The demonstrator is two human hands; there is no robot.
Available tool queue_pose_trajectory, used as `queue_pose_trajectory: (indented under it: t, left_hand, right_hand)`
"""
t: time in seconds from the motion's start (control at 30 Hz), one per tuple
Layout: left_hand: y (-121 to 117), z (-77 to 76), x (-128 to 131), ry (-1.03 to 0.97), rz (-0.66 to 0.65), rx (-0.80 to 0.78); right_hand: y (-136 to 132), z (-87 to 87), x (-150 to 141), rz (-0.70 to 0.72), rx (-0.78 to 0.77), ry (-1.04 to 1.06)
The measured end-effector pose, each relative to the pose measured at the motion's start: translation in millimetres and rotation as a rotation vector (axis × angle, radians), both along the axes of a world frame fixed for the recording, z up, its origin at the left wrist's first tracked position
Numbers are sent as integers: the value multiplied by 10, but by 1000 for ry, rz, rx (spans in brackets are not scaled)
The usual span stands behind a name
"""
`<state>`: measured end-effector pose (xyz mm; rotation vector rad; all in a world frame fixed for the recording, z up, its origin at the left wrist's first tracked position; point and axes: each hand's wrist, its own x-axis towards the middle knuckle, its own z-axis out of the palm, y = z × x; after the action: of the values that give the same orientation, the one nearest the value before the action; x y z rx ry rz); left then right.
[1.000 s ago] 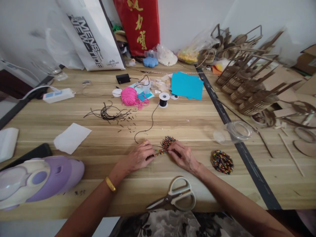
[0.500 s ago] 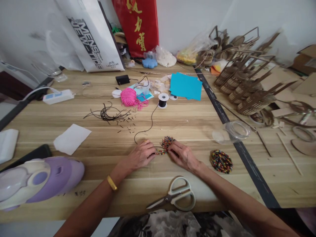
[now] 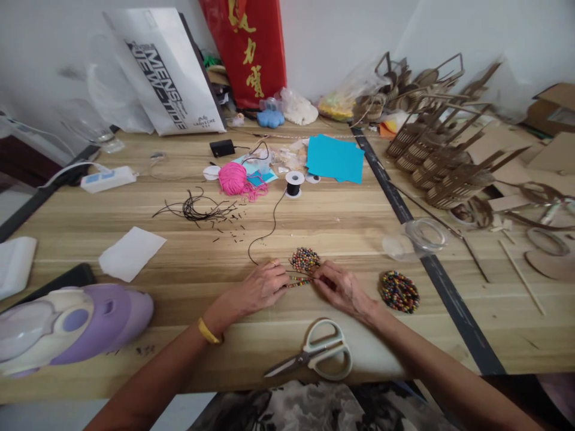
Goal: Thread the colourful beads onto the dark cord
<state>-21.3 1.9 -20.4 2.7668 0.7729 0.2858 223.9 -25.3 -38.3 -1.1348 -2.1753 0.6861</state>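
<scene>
Between my hands runs a short beaded string (image 3: 299, 281) of small coloured beads on dark cord. My left hand (image 3: 265, 284) pinches its left end, fingers pressed together. At the other end my right hand (image 3: 339, 286) grips the string between thumb and fingertips. Just behind them lies a small heap of loose beads (image 3: 305, 258). Black cord (image 3: 265, 236) leads from a white spool (image 3: 294, 184) toward my left hand. A coiled pile of strung beads (image 3: 399, 291) rests right of my right hand. Scissors (image 3: 314, 353) lie in front of me.
On the left are a purple and white device (image 3: 90, 323) and a piece of white paper (image 3: 132, 253). Cut black cords (image 3: 197, 208), pink yarn (image 3: 233, 178) and blue sheets (image 3: 335, 158) lie farther back. Small brown baskets (image 3: 449, 161) stand at the right.
Both hands have shifted slightly right, still holding the beaded string. The right hand has moved off the edge of the loose bead heap, which now shows more fully. The view has shifted a little.
</scene>
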Motion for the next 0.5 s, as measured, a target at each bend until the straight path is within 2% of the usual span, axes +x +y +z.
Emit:
queue_pose_trajectory:
  t: [0.13, 0.33, 0.5]
  left_hand:
    - [17, 12, 79, 11, -5, 4]
    - [45, -15, 129, 6, 69, 23]
    - [39, -53, 56, -18, 94, 31]
  right_hand:
    - [14, -16, 17, -44, 22, -106]
    - [125, 22, 11, -35, 68, -225]
    - [137, 32, -7, -25, 65, -189]
